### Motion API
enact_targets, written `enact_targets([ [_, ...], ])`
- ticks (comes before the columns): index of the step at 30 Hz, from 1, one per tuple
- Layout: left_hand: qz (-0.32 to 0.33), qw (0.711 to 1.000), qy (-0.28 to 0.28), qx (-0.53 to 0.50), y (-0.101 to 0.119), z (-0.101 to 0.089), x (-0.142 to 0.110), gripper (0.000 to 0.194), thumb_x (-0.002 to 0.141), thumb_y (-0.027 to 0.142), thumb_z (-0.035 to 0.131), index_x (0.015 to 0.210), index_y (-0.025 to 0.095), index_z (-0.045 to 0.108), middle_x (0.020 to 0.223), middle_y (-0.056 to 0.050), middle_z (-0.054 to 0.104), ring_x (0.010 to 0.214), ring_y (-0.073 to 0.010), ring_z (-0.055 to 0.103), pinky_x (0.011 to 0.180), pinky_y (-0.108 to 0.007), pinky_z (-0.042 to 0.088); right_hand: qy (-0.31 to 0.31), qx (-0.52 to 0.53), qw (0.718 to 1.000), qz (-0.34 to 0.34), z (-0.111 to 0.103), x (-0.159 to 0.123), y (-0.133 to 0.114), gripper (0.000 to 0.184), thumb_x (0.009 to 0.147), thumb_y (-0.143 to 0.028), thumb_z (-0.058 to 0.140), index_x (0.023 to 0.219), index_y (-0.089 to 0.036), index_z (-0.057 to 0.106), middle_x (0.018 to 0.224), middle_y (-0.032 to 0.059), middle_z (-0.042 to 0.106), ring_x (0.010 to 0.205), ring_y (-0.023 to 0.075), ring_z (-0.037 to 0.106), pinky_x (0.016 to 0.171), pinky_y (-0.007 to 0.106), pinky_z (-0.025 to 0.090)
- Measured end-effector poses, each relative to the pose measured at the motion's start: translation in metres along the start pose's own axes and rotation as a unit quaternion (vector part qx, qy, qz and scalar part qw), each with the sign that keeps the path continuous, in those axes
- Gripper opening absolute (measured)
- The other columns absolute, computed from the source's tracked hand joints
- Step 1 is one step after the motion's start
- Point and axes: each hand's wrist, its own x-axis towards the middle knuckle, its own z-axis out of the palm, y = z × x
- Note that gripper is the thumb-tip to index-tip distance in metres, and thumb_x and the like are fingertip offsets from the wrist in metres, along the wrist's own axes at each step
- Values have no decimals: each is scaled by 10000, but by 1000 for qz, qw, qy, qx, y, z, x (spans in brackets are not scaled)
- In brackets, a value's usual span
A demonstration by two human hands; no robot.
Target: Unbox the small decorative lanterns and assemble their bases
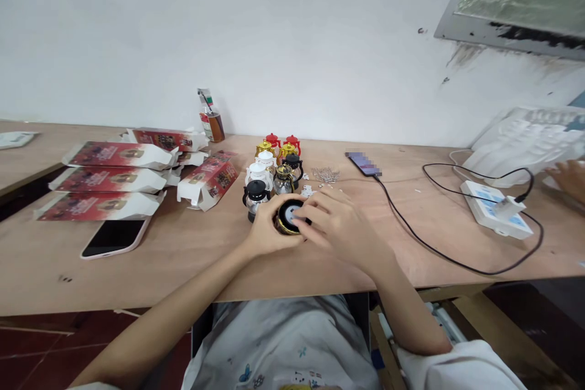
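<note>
Gripping lantern base-up over table, left hand curled round it; right hand bent over base, can't tell if pinching anything. Lantern's top hidden; another person's hand cut off far right.

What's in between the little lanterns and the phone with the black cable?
In the head view, a scattered pile of small silvery pieces, perhaps screws, and some white bits.
</note>
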Motion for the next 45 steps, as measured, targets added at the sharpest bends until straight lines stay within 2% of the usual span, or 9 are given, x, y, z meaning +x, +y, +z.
enact_targets([
  [3, -69, 984, -71, -148, -1, -7, 5, 513, 560, 388, 736, 994, 147, 607, 884, -42, 670, 807, -204, 613, 745, -300, 473, 60, 95, 994, -12, 2, 3, 6, 176, 896, -251, 509, 828, -169, 649, 790, 48, 610, 771, 144, 507, 721, 288, 422],
  [7, -160, 923, -149, -317, -14, -6, 2, 486, 492, 466, 767, 817, 139, 612, 675, 5, 588, 632, -152, 550, 582, -256, 431, 110, 185, 976, -24, 16, 7, 6, 204, 893, -259, 503, 765, -175, 637, 795, 42, 593, 735, 129, 508, 678, 284, 417],
  [13, -248, 852, -175, -426, -20, 1, -5, 421, 427, 418, 786, 686, 168, 567, 582, 12, 549, 581, -152, 530, 525, -266, 418, 173, 205, 963, 0, 32, 11, -2, 290, 892, -252, 455, 621, -176, 528, 669, 30, 533, 637, 126, 460, 621, 283, 389],
  [16, -268, 835, -175, -448, -19, 1, -6, 414, 406, 370, 794, 700, 176, 577, 574, 20, 554, 558, -143, 530, 532, -272, 443, 185, 225, 957, 13, 37, 11, -2, 286, 874, -259, 463, 599, -185, 489, 650, 25, 518, 627, 127, 450, 618, 286, 386],
  [21, -237, 792, -241, -508, -21, 4, -8, 283, 520, 310, 744, 713, 162, 598, 605, 20, 597, 556, -127, 551, 589, -274, 466, 189, 275, 943, 17, 46, 10, 1, 262, 858, -284, 447, 614, -190, 466, 664, 28, 514, 655, 137, 469, 640, 301, 397],
  [26, -229, 788, -258, -510, -17, 3, -7, 235, 572, 273, 711, 740, 139, 617, 645, -12, 638, 649, -165, 605, 611, -277, 466, 158, 290, 943, 39, 50, 9, 3, 301, 884, -308, 383, 610, -196, 434, 636, 20, 499, 644, 134, 455, 634, 305, 384],
  [31, -257, 778, -262, -510, -19, 6, -7, 331, 489, 305, 754, 760, 153, 639, 691, -47, 683, 662, -216, 635, 605, -307, 479, 139, 296, 944, 37, 49, 9, 4, 334, 911, -313, 343, 618, -192, 449, 628, 24, 512, 651, 139, 448, 645, 309, 381],
  [41, -261, 776, -268, -509, -14, 7, -4, 387, 458, 369, 772, 770, 176, 646, 689, -42, 670, 638, -202, 628, 576, -308, 486, 24, 290, 957, 15, 49, 9, 9, 373, 952, -333, 262, 707, -179, 497, 738, 42, 546, 739, 155, 451, 731, 322, 386],
  [45, -281, 792, -248, -482, -9, 6, -4, 346, 474, 369, 730, 733, 168, 620, 656, -29, 657, 608, -181, 611, 565, -305, 479, -2, 303, 953, 10, 46, 11, 9, 383, 960, -371, 259, 716, -179, 484, 758, 31, 527, 739, 147, 440, 721, 300, 377],
])
